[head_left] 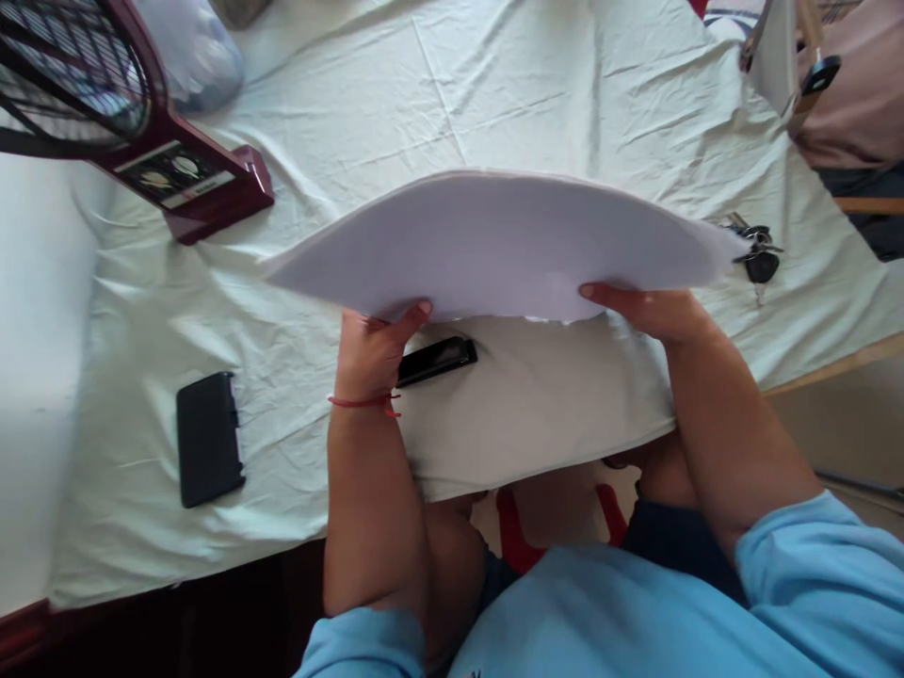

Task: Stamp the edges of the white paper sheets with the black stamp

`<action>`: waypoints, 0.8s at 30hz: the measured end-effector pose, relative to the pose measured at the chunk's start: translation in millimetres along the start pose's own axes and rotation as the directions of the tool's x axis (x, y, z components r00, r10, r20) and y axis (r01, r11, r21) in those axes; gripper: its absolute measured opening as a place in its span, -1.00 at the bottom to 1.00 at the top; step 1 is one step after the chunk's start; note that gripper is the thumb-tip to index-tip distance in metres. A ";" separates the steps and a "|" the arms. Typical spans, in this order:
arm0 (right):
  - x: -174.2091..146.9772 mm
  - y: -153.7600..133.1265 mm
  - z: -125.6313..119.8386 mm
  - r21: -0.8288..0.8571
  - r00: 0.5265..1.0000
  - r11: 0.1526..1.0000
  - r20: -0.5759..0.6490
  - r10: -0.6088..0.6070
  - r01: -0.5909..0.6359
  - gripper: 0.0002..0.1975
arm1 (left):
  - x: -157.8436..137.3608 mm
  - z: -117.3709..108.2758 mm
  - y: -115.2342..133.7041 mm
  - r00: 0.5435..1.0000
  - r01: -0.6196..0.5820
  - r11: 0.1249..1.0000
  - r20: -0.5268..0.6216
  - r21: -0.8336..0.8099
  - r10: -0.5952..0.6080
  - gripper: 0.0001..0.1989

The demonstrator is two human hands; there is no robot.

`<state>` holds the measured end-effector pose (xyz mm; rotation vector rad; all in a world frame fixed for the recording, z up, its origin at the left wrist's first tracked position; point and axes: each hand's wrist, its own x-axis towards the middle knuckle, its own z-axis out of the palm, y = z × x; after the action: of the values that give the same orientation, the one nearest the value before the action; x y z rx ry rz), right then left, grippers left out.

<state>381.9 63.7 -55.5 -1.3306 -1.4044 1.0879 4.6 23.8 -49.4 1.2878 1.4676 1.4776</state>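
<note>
Between my two hands a stack of white paper (501, 245) is held up over the table, its far edge bowed upward in an arc. My left hand (378, 344), with a red string at the wrist, grips the near left edge, thumb on top. On the near right edge my right hand (650, 306) does the same, its thumb lying across the sheets. The fingers of both hands are hidden under the paper. A black stapler-like object (439, 360) lies on the cloth just right of my left wrist, partly covered by it.
A pale green cloth (297, 471) covers the table. On the left lie a black phone-case-like object (208, 440) and a maroon fan (218, 193) with a plastic bag (201, 66) behind it. Keys (761, 256) rest at the right, near a wooden-framed item (777, 66).
</note>
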 end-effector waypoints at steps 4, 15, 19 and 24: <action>0.9 2.2 -1.0 0.022 1.000 1.000 -0.006 -0.014 0.015 -0.45 | -1.6 -1.5 1.7 1.000 0.019 0.998 0.017 0.065 -0.020 -0.57; 2.5 10.9 -4.3 -0.034 0.999 0.999 -0.024 -0.027 0.026 -0.39 | 0.1 -15.5 -8.8 0.996 -0.002 0.975 0.092 0.221 -0.019 -0.66; 3.4 12.9 -4.4 -0.060 0.998 0.996 -0.033 0.058 -0.060 -0.38 | -0.7 -17.9 -13.5 0.998 -0.048 0.967 0.055 0.250 0.035 -0.68; 2.6 9.2 -0.8 0.063 1.000 0.998 -0.006 0.014 -0.013 -0.39 | 0.2 -17.6 -15.1 0.993 0.010 0.973 0.111 0.229 -0.037 -0.64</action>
<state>384.5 66.7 -64.1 -1.2987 -1.3473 1.1270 -14.8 20.6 -61.9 1.4606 1.6056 1.2243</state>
